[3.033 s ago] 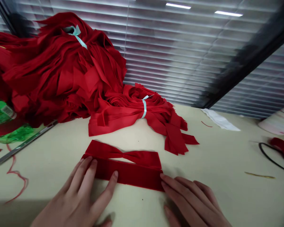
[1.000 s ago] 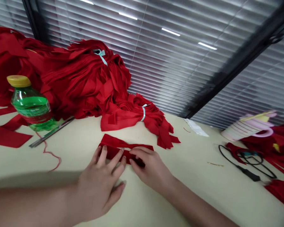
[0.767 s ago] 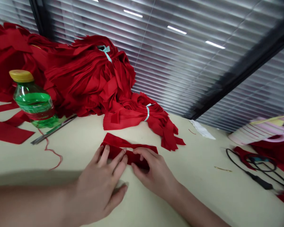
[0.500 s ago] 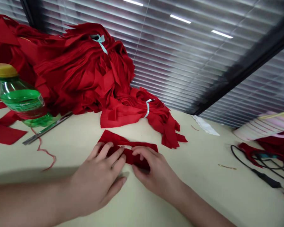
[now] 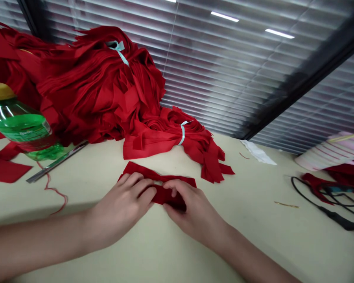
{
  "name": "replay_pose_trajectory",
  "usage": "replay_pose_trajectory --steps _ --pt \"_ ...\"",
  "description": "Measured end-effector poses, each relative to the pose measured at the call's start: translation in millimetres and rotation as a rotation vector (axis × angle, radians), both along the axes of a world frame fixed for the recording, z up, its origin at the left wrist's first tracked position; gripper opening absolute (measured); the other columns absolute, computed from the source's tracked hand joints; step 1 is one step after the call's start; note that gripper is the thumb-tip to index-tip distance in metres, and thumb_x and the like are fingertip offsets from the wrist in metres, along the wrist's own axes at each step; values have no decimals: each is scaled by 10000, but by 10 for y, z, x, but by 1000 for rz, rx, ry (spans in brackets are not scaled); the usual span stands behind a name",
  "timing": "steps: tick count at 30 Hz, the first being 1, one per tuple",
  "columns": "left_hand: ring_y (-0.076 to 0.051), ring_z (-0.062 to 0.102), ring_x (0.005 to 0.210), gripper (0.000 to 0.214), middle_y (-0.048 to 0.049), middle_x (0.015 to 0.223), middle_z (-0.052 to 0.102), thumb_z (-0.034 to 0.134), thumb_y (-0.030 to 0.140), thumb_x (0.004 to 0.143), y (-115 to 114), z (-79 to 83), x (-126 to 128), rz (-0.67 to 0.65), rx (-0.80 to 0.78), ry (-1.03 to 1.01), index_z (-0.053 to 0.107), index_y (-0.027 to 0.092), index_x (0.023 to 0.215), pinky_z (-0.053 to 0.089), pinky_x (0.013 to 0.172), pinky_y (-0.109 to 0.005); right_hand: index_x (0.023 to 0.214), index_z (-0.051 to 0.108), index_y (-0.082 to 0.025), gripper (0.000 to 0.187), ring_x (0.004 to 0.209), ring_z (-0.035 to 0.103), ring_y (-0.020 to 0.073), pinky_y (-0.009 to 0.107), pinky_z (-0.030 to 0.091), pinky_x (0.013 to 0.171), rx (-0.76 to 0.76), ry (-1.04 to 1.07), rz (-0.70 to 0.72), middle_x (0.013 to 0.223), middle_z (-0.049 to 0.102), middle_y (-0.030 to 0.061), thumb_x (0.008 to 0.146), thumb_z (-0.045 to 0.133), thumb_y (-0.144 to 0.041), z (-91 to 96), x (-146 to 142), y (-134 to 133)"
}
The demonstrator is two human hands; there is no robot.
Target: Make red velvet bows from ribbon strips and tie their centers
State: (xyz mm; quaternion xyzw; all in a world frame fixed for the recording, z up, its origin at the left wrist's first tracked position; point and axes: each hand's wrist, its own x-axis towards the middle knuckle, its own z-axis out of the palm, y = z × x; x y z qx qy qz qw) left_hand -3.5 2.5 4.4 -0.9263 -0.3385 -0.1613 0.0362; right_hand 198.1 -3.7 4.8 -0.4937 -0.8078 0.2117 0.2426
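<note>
- Moved inward since the earlier frame, the left hand (image 5: 120,204) was curled closed over the left end of the folded red felt strip (image 5: 168,200).
- Its middle was pinched by the right hand (image 5: 191,214), apparently so the layers were kept together.
- That strip lay between both hands on the counter (image 5: 253,239), with a tied red bundle (image 5: 165,141) just beyond them.

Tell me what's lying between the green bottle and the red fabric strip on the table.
The head view shows a metal straightedge and, just below it, a loose red thread on the table.
</note>
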Motion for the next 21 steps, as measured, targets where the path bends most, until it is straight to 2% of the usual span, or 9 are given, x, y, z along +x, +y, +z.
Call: replay_pose_trajectory --steps 10,21 --pt "-292 479 1070 215 -91 1129 591 493 130 878 5 -48 -10 3 -3 65 574 148 1076 454 857 -458 1033 505 -212 317 756 584 146 286 508 674 -30 7 -5 888 591 28 735 564 -122 14 3 0" --pt "-263 488 1075 231 -82 1104 601 482 147 891 -12 -20 -8 8 -68 19 587 196 1091 434 886 -448 1042 513 -218 310 770 581 147 289 510 682 -19 2 8 903 602 30 749 561 -129 -1 4 4"
